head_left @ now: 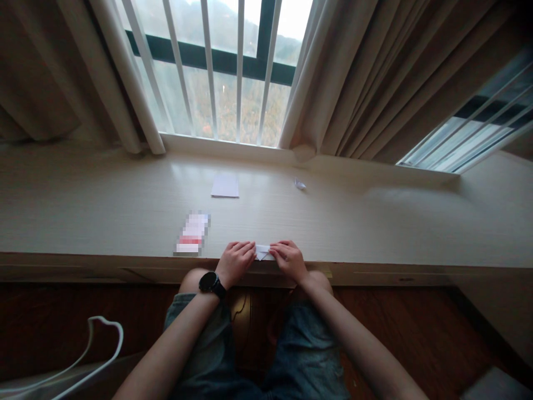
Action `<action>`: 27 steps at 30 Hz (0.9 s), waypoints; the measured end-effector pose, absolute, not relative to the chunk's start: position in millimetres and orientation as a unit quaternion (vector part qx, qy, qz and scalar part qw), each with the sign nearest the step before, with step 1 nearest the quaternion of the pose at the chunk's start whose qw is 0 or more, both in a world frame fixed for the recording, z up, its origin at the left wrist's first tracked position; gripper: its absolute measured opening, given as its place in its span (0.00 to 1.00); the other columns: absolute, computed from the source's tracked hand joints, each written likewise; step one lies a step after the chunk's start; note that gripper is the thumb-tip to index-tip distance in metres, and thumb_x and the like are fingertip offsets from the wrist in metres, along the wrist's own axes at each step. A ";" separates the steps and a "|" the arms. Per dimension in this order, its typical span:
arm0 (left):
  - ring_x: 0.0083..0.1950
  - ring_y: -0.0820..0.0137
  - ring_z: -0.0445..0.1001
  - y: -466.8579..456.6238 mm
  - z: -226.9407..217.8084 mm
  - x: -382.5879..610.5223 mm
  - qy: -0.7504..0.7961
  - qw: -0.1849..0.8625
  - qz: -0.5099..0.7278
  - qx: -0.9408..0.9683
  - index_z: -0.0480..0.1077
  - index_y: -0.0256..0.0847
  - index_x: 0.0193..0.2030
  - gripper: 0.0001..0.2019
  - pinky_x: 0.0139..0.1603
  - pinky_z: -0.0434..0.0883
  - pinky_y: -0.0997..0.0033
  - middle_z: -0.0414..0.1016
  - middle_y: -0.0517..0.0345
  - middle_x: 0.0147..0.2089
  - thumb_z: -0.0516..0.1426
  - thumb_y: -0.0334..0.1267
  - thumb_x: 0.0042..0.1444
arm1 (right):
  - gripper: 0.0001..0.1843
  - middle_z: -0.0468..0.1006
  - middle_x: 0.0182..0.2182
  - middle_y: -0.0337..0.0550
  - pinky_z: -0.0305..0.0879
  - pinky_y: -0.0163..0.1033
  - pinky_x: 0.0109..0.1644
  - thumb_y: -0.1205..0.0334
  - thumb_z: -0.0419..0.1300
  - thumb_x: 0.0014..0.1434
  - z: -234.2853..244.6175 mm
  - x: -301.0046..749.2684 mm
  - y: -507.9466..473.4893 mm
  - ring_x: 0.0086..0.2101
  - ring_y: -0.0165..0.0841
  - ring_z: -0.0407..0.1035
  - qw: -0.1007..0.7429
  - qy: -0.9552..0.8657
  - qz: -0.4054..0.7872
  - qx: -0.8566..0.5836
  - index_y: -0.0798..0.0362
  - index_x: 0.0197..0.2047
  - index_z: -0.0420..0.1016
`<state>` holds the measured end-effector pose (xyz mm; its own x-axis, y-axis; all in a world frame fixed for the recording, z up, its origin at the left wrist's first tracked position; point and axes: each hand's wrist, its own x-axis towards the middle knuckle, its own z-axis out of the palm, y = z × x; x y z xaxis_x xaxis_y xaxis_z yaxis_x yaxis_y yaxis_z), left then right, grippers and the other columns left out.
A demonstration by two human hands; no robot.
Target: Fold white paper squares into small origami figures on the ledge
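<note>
A small piece of folded white paper (262,251) is stretched between my two hands at the front edge of the pale sill, with a pointed flap hanging down in its middle. My left hand (236,261), with a black watch on the wrist, pinches the left end. At the right end, the fingers of my right hand (289,259) are closed on the same paper. Both hands hide the paper's ends. Farther back on the sill lie a flat white sheet or stack of paper (225,185) and a small folded paper shape (299,184).
A blurred-out phone-like rectangle (192,233) lies left of my hands on the sill (353,222). Behind are a barred window (225,72) and brown curtains (353,83). My knees are against the sill's front. A white cable (119,339) loops at lower left.
</note>
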<state>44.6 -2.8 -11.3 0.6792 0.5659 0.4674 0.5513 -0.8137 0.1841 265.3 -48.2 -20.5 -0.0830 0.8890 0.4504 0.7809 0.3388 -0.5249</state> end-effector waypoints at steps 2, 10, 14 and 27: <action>0.55 0.63 0.72 -1.0 -13.6 45.8 0.310 0.016 0.264 0.913 0.72 0.42 0.51 0.12 0.53 0.65 0.59 0.75 0.50 0.55 0.52 0.35 0.64 | 0.08 0.82 0.37 0.43 0.66 0.45 0.50 0.60 0.59 0.62 -20.3 259.7 -43.9 0.42 0.39 0.70 0.384 -0.682 0.076 -0.617 0.48 0.38 0.80; 0.50 0.64 0.72 -1.6 -13.4 48.8 0.360 0.083 0.304 0.878 0.74 0.44 0.44 0.08 0.51 0.66 0.59 0.78 0.54 0.48 0.55 0.37 0.62 | 0.03 0.79 0.32 0.46 0.62 0.43 0.46 0.61 0.65 0.55 -10.6 259.4 -31.4 0.38 0.39 0.68 0.286 -0.688 0.081 -0.662 0.51 0.34 0.78; 0.47 0.64 0.72 1.8 -14.9 49.6 0.386 0.134 0.330 0.851 0.74 0.43 0.47 0.10 0.51 0.68 0.61 0.78 0.54 0.44 0.60 0.36 0.57 | 0.04 0.78 0.31 0.45 0.62 0.41 0.42 0.61 0.63 0.56 -7.3 262.5 -31.4 0.36 0.37 0.68 0.296 -0.696 0.125 -0.642 0.51 0.32 0.76; 0.32 0.69 0.76 18.5 -4.4 54.7 0.434 0.423 0.354 0.713 0.78 0.40 0.41 0.11 0.33 0.71 0.72 0.80 0.57 0.32 0.61 0.43 0.54 | 0.17 0.81 0.30 0.45 0.66 0.38 0.36 0.49 0.67 0.47 -10.7 272.5 -22.8 0.30 0.35 0.72 0.474 -0.495 0.397 -0.610 0.55 0.32 0.80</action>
